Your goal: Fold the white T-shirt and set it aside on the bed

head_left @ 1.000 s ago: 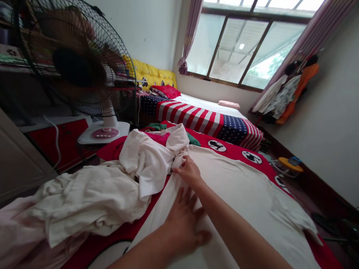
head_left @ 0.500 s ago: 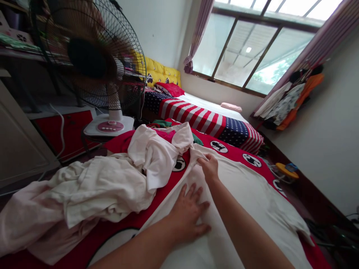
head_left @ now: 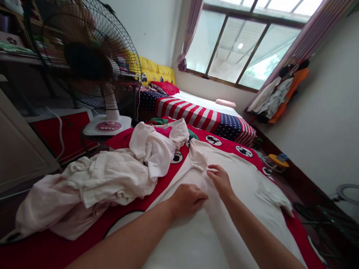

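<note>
A white T-shirt point(head_left: 246, 179) lies spread flat on the red bed cover point(head_left: 84, 254) in front of me. My left hand point(head_left: 187, 198) rests on the shirt's left side with its fingers curled, gripping the cloth. My right hand point(head_left: 221, 179) pinches a fold of the same shirt just below its left sleeve point(head_left: 196, 155). A heap of crumpled white and pale pink clothes point(head_left: 106, 179) lies to the left of the shirt.
A large standing fan point(head_left: 89, 56) runs at the left, on a white base point(head_left: 108, 125). Behind is a second bed with a stars-and-stripes cover point(head_left: 202, 117) and a yellow headboard point(head_left: 153, 69). Clothes hang point(head_left: 280, 93) on the right wall by the window.
My right hand drew back from the clothes heap to the shirt's sleeve, pulling the shirt clear of the heap. My left hand went from flat with fingers spread to curled on the cloth.
</note>
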The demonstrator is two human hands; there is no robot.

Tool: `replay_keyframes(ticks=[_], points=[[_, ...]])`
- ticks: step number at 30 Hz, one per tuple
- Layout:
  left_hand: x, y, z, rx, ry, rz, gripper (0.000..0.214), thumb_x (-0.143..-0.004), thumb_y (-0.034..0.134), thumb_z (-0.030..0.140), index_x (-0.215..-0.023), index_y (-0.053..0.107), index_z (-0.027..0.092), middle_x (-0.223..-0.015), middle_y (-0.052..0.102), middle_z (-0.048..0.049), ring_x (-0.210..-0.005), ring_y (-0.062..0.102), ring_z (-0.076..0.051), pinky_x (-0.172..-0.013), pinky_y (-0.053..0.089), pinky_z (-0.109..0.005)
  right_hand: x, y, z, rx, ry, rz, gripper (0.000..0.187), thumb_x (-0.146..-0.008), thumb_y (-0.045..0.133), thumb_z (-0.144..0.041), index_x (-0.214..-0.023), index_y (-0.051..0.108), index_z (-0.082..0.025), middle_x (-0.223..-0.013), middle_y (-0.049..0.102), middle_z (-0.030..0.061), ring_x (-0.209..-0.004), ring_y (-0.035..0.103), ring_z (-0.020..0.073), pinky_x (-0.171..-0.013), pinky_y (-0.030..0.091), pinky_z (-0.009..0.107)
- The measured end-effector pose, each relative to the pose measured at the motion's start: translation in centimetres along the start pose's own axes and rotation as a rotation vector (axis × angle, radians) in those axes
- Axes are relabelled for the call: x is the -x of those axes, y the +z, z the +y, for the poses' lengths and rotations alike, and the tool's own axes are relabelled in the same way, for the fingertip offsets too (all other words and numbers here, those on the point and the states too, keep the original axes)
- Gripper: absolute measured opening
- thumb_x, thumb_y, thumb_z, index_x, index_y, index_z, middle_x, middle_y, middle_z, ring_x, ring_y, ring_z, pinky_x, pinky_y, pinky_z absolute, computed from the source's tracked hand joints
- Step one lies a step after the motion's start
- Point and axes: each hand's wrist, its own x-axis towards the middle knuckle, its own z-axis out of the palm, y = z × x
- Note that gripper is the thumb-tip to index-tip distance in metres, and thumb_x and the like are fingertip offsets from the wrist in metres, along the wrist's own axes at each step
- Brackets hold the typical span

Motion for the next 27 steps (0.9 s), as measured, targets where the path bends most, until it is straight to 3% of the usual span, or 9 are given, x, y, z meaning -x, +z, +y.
replay_keyframes(ticks=[7, 11, 15, 18, 23, 27], points=[[-0.6, -3.1, -0.7, 0.038, -0.304, 0.290, 0.022, -0.086, 0.055, 0.024, -0.098, 0.073, 0.021, -0.087, 0.074, -0.0025, -0.074, 0.065, -0.015, -0.071, 0.048, -0.023, 9.8, -2.1, -1.8, 0.041, -0.028, -0.354, 0.022, -0.072, 0.060, -0.033, -0.086, 0.064, -0.017, -0.082, 0.067, 0.0053, -0.072, 0.061, 0.0181, -0.060, 0.047, 0.027], [-0.1, -6.5, -0.7, -0.047, -0.414, 0.281, 0.025, -0.084, 0.056, 0.026, -0.103, 0.071, 0.019, -0.092, 0.073, -0.0044, -0.078, 0.065, -0.016, -0.075, 0.047, -0.024, 11.0, -2.7, -2.2, 0.064, -0.085, -0.388, 0.021, -0.072, 0.062, -0.031, -0.088, 0.064, -0.018, -0.094, 0.067, 0.0066, -0.082, 0.063, 0.0194, -0.064, 0.050, 0.028], [3.0, -9.2, 0.1, -0.197, -0.540, 0.053, 0.032, -0.078, 0.061, 0.035, -0.105, 0.068, 0.018, -0.096, 0.071, -0.0072, -0.084, 0.065, -0.021, -0.073, 0.046, -0.027, 8.0, -3.1, -1.3, 0.038, 0.117, -0.312, 0.024, -0.072, 0.063, -0.025, -0.094, 0.063, -0.016, -0.091, 0.068, 0.0070, -0.074, 0.064, 0.0179, -0.057, 0.050, 0.026], [6.2, -9.8, 1.2, -0.242, -0.663, -0.076, 0.032, -0.076, 0.061, 0.042, -0.098, 0.068, 0.019, -0.084, 0.071, -0.0057, -0.078, 0.065, -0.022, -0.066, 0.043, -0.028, 4.0, -2.6, -0.8, 0.050, 0.202, -0.203, 0.021, -0.075, 0.061, -0.016, -0.096, 0.061, -0.014, -0.097, 0.067, 0.0087, -0.071, 0.065, 0.0159, -0.052, 0.048, 0.022], [10.3, -8.9, 3.3, -0.282, -0.825, -0.125, 0.028, -0.066, 0.067, 0.040, -0.089, 0.067, 0.022, -0.078, 0.069, -0.0020, -0.074, 0.063, -0.022, -0.060, 0.036, -0.027, -2.9, 0.5, -0.9, 0.085, 0.265, -0.073, 0.028, -0.082, 0.064, -0.018, -0.108, 0.057, -0.013, -0.105, 0.063, 0.0083, -0.072, 0.064, 0.0131, -0.054, 0.049, 0.021], [12.0, -8.1, 4.1, -0.227, -0.864, -0.133, 0.013, -0.065, 0.064, 0.030, -0.074, 0.063, 0.021, -0.072, 0.065, 0.0006, -0.068, 0.059, -0.019, -0.058, 0.032, -0.026, -6.4, 3.6, -1.4, 0.099, 0.369, -0.066, 0.029, -0.092, 0.056, -0.034, -0.113, 0.057, -0.014, -0.104, 0.062, 0.0057, -0.082, 0.063, 0.0152, -0.070, 0.055, 0.032]])
